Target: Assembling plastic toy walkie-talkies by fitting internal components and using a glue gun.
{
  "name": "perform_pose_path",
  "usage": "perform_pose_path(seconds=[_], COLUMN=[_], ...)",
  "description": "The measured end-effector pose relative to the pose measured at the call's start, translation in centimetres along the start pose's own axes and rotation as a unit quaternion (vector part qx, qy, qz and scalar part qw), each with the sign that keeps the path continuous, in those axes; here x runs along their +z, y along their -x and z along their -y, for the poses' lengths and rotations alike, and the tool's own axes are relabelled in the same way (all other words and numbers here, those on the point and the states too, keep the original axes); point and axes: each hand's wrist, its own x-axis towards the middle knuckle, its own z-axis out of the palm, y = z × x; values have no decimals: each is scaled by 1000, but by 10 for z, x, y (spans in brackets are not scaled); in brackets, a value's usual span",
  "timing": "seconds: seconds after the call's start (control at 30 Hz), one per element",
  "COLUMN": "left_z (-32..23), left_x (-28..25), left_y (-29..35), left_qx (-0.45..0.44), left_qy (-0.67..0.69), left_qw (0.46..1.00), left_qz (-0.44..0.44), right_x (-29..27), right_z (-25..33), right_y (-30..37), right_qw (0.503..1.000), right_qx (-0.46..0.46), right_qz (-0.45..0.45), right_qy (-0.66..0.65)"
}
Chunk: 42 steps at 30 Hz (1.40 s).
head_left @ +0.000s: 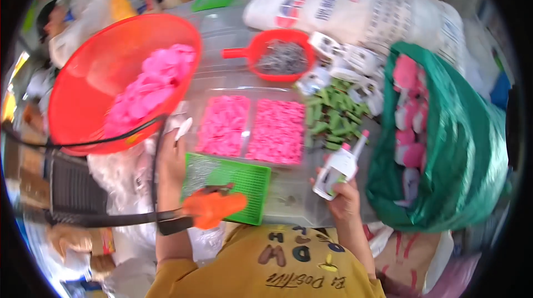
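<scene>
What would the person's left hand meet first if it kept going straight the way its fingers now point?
Probably the big red basin of pink pieces: the left hand points up and away from the body, toward its near rim. Depth is unclear, so it might pass just beside it.

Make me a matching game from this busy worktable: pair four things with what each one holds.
Things:
1. big round red plastic basin
2. small red plastic scoop with a handle
3. large green plastic sack
4. right hand

Holds:
A. white plastic piece with a pink tip
B. grey metal bits
C. loose pink pieces
D. pink and white items

Pairs: 1-C, 2-B, 3-D, 4-A
</scene>
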Motion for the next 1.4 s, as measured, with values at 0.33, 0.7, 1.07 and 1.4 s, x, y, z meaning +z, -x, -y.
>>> perform_pose_path(seconds=[0.33, 0.7, 1.07, 1.4], left_z=[-122, -170, -182, -195], left_x=[75, 102, 114, 118], left_y=[16, 22, 49, 77], left_qx=[-87, -42, -99, -62], left_qy=[448, 491, 511, 463], left_qw=[787, 719, 733, 800], left_qz=[415, 491, 437, 375], right_x=[53, 43, 38, 40], right_z=[25, 31, 29, 22], right_y=[-6, -1, 2, 4], right_qw=[999, 1000, 996, 996], right_qx=[33, 1, 7, -41], right_qz=[34, -11, 8, -7], right_qy=[-25, -19, -85, -75])
